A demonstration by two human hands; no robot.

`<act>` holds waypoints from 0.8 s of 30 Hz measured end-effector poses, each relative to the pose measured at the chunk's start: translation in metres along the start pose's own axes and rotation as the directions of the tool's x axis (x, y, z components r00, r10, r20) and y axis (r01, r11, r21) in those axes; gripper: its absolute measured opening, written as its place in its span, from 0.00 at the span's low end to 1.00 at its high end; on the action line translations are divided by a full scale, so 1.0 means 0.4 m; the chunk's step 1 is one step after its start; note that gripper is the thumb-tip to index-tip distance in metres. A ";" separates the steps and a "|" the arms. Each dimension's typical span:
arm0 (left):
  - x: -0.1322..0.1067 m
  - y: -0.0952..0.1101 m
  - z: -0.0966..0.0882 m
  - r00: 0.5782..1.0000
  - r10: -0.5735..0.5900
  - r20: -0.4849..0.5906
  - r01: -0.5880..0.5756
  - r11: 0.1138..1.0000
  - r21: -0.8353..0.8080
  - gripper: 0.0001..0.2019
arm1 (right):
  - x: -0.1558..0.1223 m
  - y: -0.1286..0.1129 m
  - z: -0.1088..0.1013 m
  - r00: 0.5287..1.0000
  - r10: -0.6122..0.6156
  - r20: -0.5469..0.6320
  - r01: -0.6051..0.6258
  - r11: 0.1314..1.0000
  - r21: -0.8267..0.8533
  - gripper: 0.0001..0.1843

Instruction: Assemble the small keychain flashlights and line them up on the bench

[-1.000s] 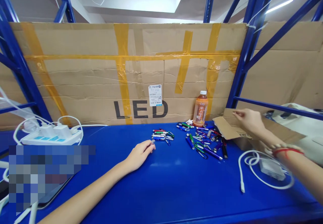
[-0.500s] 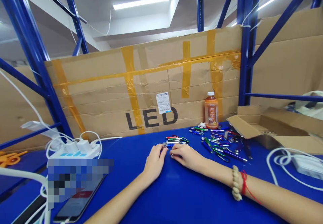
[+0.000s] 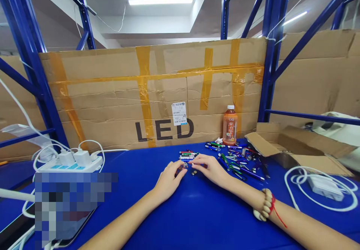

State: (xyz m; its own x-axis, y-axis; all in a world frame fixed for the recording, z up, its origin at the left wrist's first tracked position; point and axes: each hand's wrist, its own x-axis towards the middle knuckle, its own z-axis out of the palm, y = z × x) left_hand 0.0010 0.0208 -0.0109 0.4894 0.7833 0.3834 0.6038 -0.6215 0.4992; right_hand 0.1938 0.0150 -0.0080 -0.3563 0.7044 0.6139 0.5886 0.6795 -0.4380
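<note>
My left hand (image 3: 169, 177) rests low over the blue table, its thumb and fingers curled together around a small shiny, partly clear piece (image 3: 184, 165) that I cannot name. My right hand (image 3: 210, 168) reaches in from the other side, thumb and forefinger closed near that same piece; what they pinch is too small to tell. Tiny round metallic bits (image 3: 194, 172) lie on the table just under the right fingers. Directly behind both hands is a neat row of coloured pens (image 3: 187, 154), red, green, silver and blue, partly covered by the fingers.
Right of the hands spreads a loose pile of coloured pens and clips (image 3: 239, 161). A juice bottle (image 3: 230, 126) stands behind it, near an open cardboard box (image 3: 315, 163). A white cable with an adapter (image 3: 324, 186) lies right; a power strip (image 3: 73, 163) and phone (image 3: 75, 225) lie left.
My right fingers have moved up and in toward the left fingertips. Tiny round bits now show on the table where the right fingers were. The view has turned slightly right.
</note>
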 end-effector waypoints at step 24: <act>-0.014 0.023 -0.008 0.977 0.191 0.098 -0.204 0.968 0.148 0.10 | -0.008 -0.020 -0.009 0.977 -0.214 -0.022 0.215 0.975 0.049 0.07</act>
State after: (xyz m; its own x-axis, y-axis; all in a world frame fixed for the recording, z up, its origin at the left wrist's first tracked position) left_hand 0.0016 0.0107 -0.0059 0.6550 0.6448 0.3940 0.5773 -0.7634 0.2896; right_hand 0.1928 0.0067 -0.0042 -0.4577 0.5380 0.7079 0.4622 0.8241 -0.3275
